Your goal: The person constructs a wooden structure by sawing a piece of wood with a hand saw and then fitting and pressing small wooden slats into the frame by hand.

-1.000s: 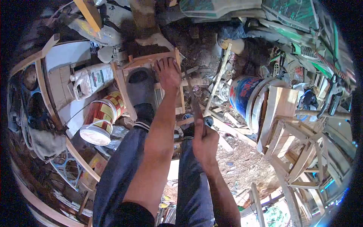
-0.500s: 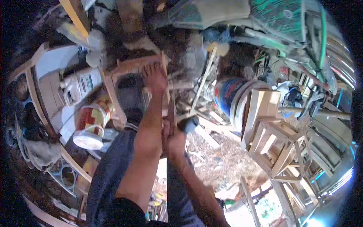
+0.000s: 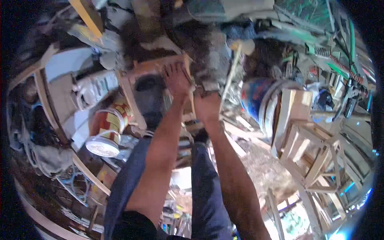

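Note:
My left hand lies with fingers spread on the far right corner of a wooden frame. Just right of that frame, my right hand is closed in a fist. A small dark part shows at its front, but what the fist grips is hidden by the fingers and blur. Inside the frame sits a dark grey shape, too dim to identify. My legs in dark blue trousers stand on either side below my arms.
A red and yellow bucket and a white jug lie to the left. On the right are a blue drum-like container, a wooden block and a slatted wooden stool frame. Wood scraps litter the ground.
My right hand has moved forward, away from my body, and up beside the frame. My left hand stays spread on the frame. The whole view has shifted slightly.

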The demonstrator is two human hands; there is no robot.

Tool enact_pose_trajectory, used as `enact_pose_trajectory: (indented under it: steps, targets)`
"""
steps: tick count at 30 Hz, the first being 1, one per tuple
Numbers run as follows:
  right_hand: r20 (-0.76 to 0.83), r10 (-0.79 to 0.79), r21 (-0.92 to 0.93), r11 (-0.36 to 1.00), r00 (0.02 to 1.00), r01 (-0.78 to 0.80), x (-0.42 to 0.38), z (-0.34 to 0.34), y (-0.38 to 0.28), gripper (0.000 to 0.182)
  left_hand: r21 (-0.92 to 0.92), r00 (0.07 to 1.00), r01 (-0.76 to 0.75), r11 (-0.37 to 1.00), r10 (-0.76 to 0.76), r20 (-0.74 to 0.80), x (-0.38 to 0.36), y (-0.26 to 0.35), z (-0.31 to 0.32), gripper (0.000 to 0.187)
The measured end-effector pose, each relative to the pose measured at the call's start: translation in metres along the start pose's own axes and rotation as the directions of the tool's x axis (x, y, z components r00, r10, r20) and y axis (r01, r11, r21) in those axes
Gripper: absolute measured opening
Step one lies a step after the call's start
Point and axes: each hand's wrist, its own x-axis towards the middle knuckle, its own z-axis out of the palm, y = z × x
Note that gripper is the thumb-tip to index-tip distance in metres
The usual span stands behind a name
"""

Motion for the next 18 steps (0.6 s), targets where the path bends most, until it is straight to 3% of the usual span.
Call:
enact_pose_trajectory:
  steps: [1,3,4,6,7,9,10,11,13,14,15,16,18]
  targets:
    - [-0.006,-0.031,0.016,0.999,0.999,0.031,0.003,0.008,-0.017,0.045,-0.010,1.000,0.013,1.000,-0.013,0.016,0.005,-0.006,0.002,0.027]
    - [-0.069,0.140,-0.033,0.989,0.988,-0.143,-0.024,0.001,-0.018,0.040,-0.043,0.998,-0.010,0.999,0.012,0.054,-0.009,-0.002,0.008,0.028]
    - [-0.079,0.145,-0.031,0.988,0.986,-0.148,-0.034,-0.008,-0.001,0.040,-0.050,0.998,-0.018,0.999,0.021,0.054,-0.015,0.003,0.013,0.028]
    - [0.104,0.123,0.305,0.941,0.987,-0.149,-0.039,-0.011,0.054,0.033,-0.059,1.000,0.014,0.998,-0.015,-0.017,-0.013,0.003,0.011,0.028]
    - [0.102,0.114,0.318,0.937,0.988,-0.141,-0.039,0.002,0.078,0.033,-0.029,1.000,-0.013,0.999,0.013,-0.015,-0.012,0.002,0.011,0.026]
    - [-0.026,-0.049,0.467,0.883,0.998,0.055,-0.048,0.037,0.130,0.029,-0.037,0.999,0.005,0.999,-0.007,-0.051,-0.007,0.003,0.020,0.027]
    - [-0.004,-0.034,0.470,0.882,0.999,0.032,-0.054,0.058,0.150,0.029,-0.057,0.997,0.025,0.998,-0.029,-0.076,-0.013,0.001,0.022,0.028]
    - [-0.025,-0.178,0.340,0.924,0.984,0.176,-0.057,0.079,0.167,0.027,-0.054,0.999,0.034,0.998,-0.033,0.033,-0.013,0.004,0.008,0.031]
    - [-0.061,-0.455,0.110,0.881,0.888,0.459,-0.047,0.108,0.179,0.031,0.065,1.000,-0.009,0.998,0.010,-0.019,-0.018,-0.001,0.023,0.031]
    - [-0.063,-0.451,0.135,0.880,0.890,0.456,-0.044,0.113,0.176,0.031,0.178,0.996,-0.040,0.983,0.054,-0.070,-0.018,-0.006,0.028,0.031]
    - [-0.156,-0.459,0.127,0.869,0.874,0.479,-0.043,0.108,0.169,0.027,0.080,0.983,-0.051,0.996,0.065,-0.173,-0.018,-0.006,0.031,0.026]
    - [-0.243,-0.463,0.110,0.860,0.852,0.498,-0.047,0.099,0.163,0.025,0.093,0.984,-0.059,0.994,0.074,-0.161,-0.017,-0.006,0.033,0.026]
    - [-0.135,-0.264,0.223,0.931,0.955,0.289,-0.068,0.054,0.139,0.028,0.006,0.980,-0.048,0.999,0.048,-0.193,-0.018,-0.004,0.028,0.024]
